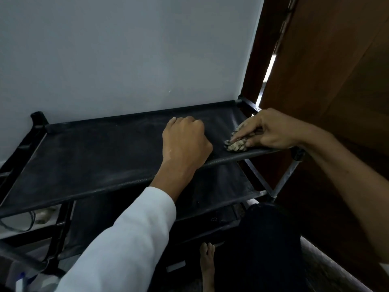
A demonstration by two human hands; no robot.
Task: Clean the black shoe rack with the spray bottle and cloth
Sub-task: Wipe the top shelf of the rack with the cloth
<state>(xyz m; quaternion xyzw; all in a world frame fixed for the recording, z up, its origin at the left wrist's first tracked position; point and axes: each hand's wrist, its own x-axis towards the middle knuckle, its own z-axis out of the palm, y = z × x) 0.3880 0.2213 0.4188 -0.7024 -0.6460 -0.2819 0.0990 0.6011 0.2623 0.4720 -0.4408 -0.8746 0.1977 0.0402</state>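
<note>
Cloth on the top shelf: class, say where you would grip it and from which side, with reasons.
Probably pinch its crumpled near-left folds from above. The cloth lies bunched on the shoe rack fabric near the right end, and the right hand covers its far-right part, leaving those folds exposed.

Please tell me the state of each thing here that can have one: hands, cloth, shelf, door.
top shelf: pale dusty film across it.
cloth: crumpled, lying at the right end of the top shelf.
left hand: fingers curled, resting on the top shelf, nothing seen in it.
right hand: fingers straight, pressing on the cloth.
wooden door: open, light in the gap.
</note>
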